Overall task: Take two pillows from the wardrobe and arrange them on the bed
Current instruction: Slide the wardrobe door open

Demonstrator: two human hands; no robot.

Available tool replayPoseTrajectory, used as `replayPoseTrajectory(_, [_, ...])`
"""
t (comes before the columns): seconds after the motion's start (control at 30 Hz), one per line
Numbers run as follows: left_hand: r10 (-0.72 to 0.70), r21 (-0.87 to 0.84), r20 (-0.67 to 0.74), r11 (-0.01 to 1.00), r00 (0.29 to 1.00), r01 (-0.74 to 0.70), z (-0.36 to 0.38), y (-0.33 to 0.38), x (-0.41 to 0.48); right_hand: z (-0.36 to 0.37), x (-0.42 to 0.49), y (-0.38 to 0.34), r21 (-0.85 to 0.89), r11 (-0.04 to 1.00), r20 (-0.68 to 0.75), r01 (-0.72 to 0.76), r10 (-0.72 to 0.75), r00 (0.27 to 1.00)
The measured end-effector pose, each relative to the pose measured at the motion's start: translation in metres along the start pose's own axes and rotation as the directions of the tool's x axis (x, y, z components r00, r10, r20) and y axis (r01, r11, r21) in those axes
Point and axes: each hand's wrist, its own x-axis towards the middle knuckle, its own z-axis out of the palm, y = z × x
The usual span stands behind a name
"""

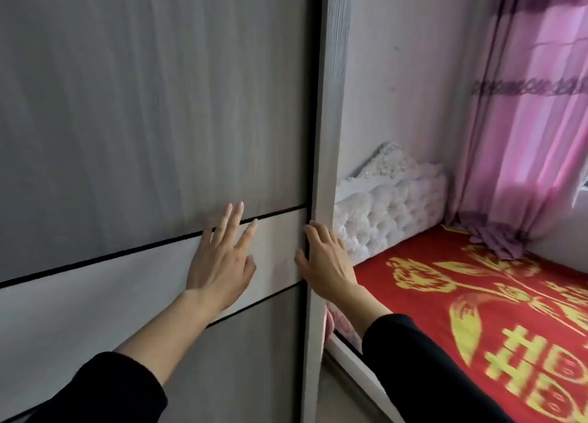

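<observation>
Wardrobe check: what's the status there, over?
Left hand flat on wardrobe door, right hand at its edge. Door shut, no pillows visible. Bed bare, waiting.

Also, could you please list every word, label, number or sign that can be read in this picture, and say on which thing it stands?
"囍" (double happiness sign), large yellow character on the red bed cover, partly cut off by the frame edge and blurred.
Wardrobe door: no text.
Curtain: only a patterned band, no readable words.
Nothing else readable.
</observation>
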Motion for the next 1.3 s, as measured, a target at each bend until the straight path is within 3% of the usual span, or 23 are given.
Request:
replayPoseTrajectory(0.1, [0.033,0.098,-0.14,0.995,0.99,-0.019,0.01,-0.011,0.008,0.013,0.019,0.005,0.039,0.998,-0.057,0.041,-0.039,0.998])
replayPoseTrajectory(0.23, [0.087,0.236,-0.227,0.971,0.97,-0.032,0.036,-0.02,0.012,0.025,0.037,0.012,0.085,0.993,-0.105,0.076,-0.067,0.992])
replayPoseTrajectory(0.53, [0.087,0.505,-0.355,0.856,0.931,0.113,0.072,-0.031,0.018,0.053,0.059,0.027,-0.055,0.955,-0.139,0.292,-0.297,0.945])
replayPoseTrajectory(0.8, [0.204,0.657,-0.395,0.745,0.896,0.12,0.073,-0.039,0.02,0.077,0.068,0.037,-0.223,0.9,-0.14,0.375,-0.411,0.901])
replayPoseTrajectory(1.3, [0.212,0.704,-0.355,0.701,0.911,0.112,0.054,-0.081,-0.015,0.108,0.063,0.0,-0.199,0.856,-0.216,0.476,-0.512,0.831])
